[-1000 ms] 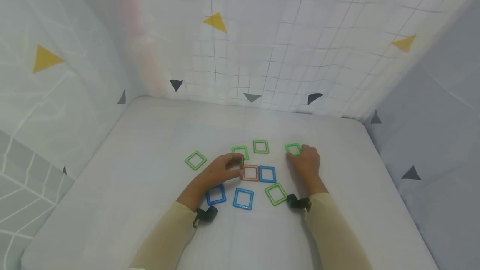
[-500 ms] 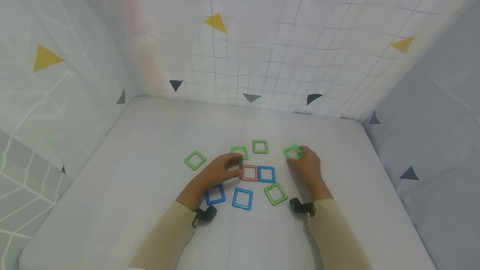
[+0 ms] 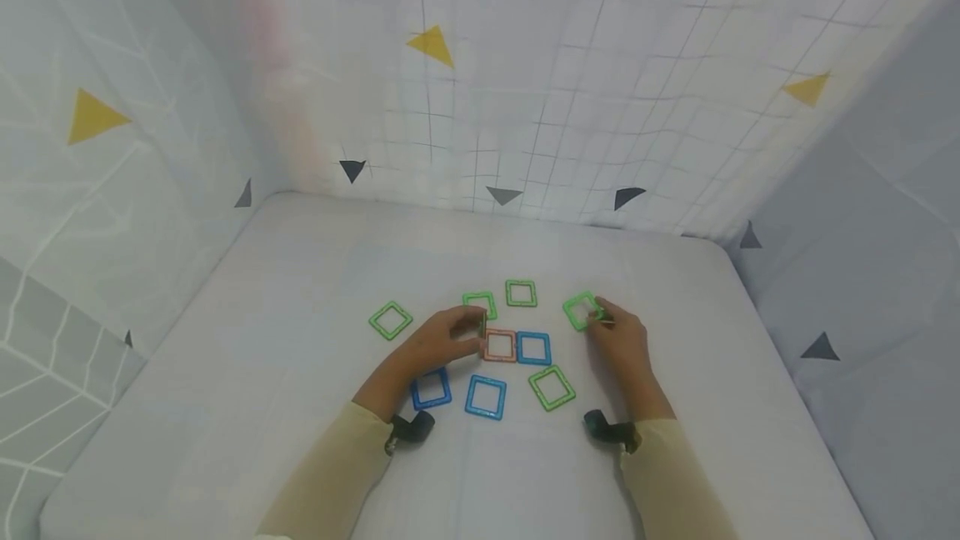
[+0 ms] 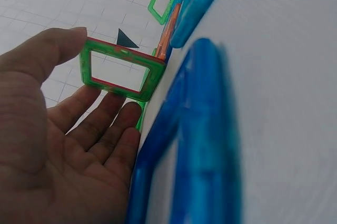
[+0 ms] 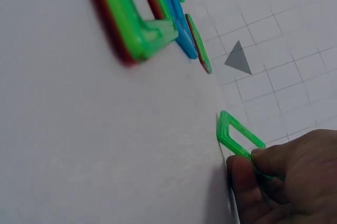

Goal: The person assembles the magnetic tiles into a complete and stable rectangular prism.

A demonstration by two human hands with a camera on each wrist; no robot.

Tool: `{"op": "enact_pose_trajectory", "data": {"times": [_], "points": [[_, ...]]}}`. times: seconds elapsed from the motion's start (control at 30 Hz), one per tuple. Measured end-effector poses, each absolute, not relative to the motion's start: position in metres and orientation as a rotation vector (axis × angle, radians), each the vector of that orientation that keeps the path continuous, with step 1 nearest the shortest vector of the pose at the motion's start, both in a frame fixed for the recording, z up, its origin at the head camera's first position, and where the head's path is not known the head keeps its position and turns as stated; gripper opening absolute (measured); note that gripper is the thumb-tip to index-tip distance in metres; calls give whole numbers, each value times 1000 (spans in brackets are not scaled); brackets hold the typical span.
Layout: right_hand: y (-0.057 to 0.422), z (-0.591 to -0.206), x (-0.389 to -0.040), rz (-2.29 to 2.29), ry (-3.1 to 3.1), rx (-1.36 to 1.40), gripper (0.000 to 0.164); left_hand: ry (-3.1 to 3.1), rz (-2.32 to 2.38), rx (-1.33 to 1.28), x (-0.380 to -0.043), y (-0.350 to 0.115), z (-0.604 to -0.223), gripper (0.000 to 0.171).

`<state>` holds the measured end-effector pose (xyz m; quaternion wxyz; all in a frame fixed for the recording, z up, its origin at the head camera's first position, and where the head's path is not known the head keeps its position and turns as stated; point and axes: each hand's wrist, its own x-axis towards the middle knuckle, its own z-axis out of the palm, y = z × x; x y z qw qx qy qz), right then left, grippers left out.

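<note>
With our left hand (image 3: 433, 343) holding an upright green frame (image 4: 124, 54) beside the orange frame (image 3: 500, 358), and our right hand (image 3: 624, 344) pinching a second green frame (image 3: 571, 317) between the middle and far right corner of the bench (image 3: 337, 257), we are risking a topple should the left grip slacken.

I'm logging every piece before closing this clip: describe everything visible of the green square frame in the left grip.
The green square plastic-looking frame is glossy and slightly see-through, with an open centre and red along some edges. It is held upright beside the orange square plastic-looking frame, and their edges appear to meet. The left grip pinches it, thumb on one side and fingers on the opposite side. Whether it rests on the white table is unclear.
</note>
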<state>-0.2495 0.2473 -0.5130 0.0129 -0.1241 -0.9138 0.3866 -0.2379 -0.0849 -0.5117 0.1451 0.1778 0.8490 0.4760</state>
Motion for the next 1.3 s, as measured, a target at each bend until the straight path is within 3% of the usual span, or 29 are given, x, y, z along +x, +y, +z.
{"op": "enact_pose_trajectory", "data": {"times": [0.63,0.9,1.3], "points": [[240,-498,-235,1282,-2803,-327,42,2455,1363,496,-238,-84,-513,62],[228,-484,-227,1256,-2782,-247,31,2445,1367,497,-239,-84,-513,64],[213,-469,-216,1195,-2848,-72,25,2443,1375,521,-240,-85,-514,63]]}}
